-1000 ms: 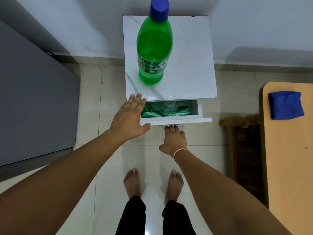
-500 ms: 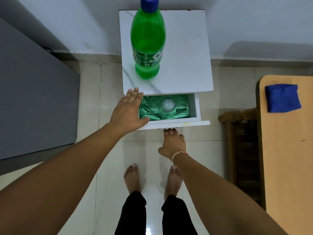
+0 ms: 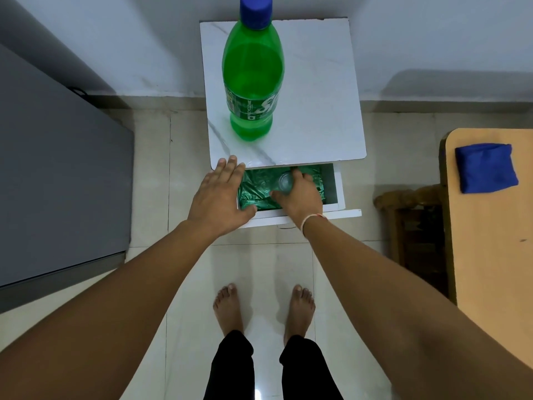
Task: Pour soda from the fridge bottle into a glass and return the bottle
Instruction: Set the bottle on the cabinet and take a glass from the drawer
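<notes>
- The green soda bottle (image 3: 251,79) stands upright on the white marble-look table (image 3: 317,111), blue cap (image 3: 256,9) on, so judging by that it is out of the fridge but nothing has been poured.
- The drawer (image 3: 336,194) under the table top is pulled open; crumpled green plastic (image 3: 256,186) lines it.
- The right hand (image 3: 300,194) reaches down into the drawer, and its fingers (image 3: 297,176) curl round a clear glass (image 3: 285,181) lying on the plastic, so the glass is gripped but not lifted out.
- The left hand (image 3: 220,197) lies flat with its fingers straight and spread, resting at the drawer's left edge with the fingertips touching the table's front corner; it holds nothing.
- The grey fridge (image 3: 57,180) stands to the left, its door closed.
- Left to do, as I read it: bring the glass up onto the table, unscrew the cap, pour, recap, carry the bottle back to the fridge.
- A folded blue cloth (image 3: 486,167) lies on the wooden desk (image 3: 490,255) at right, away from the work.
</notes>
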